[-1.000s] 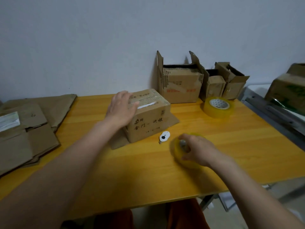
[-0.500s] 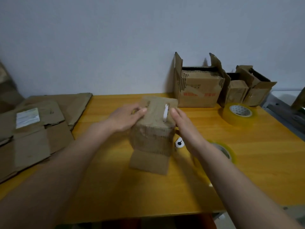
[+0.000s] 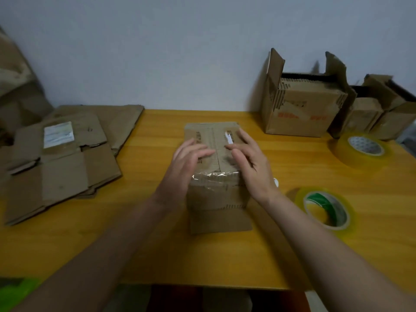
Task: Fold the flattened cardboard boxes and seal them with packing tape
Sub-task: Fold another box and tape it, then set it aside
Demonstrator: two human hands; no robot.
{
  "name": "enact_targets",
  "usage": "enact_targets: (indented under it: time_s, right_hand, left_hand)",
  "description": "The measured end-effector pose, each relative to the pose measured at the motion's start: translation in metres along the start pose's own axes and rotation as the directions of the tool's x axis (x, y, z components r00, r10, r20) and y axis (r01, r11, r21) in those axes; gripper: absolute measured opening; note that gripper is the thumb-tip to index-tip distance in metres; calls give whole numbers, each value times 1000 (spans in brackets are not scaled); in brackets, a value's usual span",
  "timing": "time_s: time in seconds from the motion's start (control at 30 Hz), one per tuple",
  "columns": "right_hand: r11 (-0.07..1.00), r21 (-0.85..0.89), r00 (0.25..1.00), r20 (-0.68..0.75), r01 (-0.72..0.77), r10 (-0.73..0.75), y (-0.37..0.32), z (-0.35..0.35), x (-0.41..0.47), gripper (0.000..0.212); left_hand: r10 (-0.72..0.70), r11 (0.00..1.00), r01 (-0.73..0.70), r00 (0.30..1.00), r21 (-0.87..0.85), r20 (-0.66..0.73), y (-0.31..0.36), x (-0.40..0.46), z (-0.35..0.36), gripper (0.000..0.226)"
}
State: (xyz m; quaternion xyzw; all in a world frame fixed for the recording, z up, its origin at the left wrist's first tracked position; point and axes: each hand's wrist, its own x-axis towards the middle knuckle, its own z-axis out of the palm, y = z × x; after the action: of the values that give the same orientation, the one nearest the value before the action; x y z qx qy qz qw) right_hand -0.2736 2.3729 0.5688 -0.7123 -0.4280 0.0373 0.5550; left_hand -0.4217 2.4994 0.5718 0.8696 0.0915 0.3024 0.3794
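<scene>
Both hands, left point(image 3: 189, 163) and right point(image 3: 249, 163), now lie flat on the box point(image 3: 217, 194) top instead of gripping its sides, fingers loosely spread; tape roll point(image 3: 325, 209) sits right of them.

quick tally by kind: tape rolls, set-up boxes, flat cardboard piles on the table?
Tape rolls: 2, a near roll and a far roll
Set-up boxes: 4, the box under both hands, a large open box and two smaller open boxes
Flat cardboard piles: 1
Total: 7

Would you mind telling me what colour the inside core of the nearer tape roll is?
Green, with white edging, on the nearer tape roll; seen in the head view.
</scene>
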Motion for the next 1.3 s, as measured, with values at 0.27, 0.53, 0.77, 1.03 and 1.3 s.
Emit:
enact_targets:
  time_s: [0.27,0.53,0.77,1.03,1.3]
  right_hand:
    - [969,-177,956,269,170,-119,15,-22,6,64]
    - [734,-620,871,485,276,82,-30,-31,11,108]
    - [541,-761,884,463,358,67,-35,-18,12,96]
    - [483,-801,881,459,353,116,-57,-9,6,105]
    - [413,-808,870,488,421,67,-51,2,4,101]
  left_hand:
    - [73,994,-72,997,76,-22,-16,-1,1,46]
    - [102,987,-94,994,128,-51,-13,-13,6,70]
    - [146,985,-142,989,93,-36,-14,-22,0,50]
    - [159,987,-156,986,48,-57,-18,-30,-6,42]
    - [194,975,-191,981,115,-7,-24,-27,-14,35]
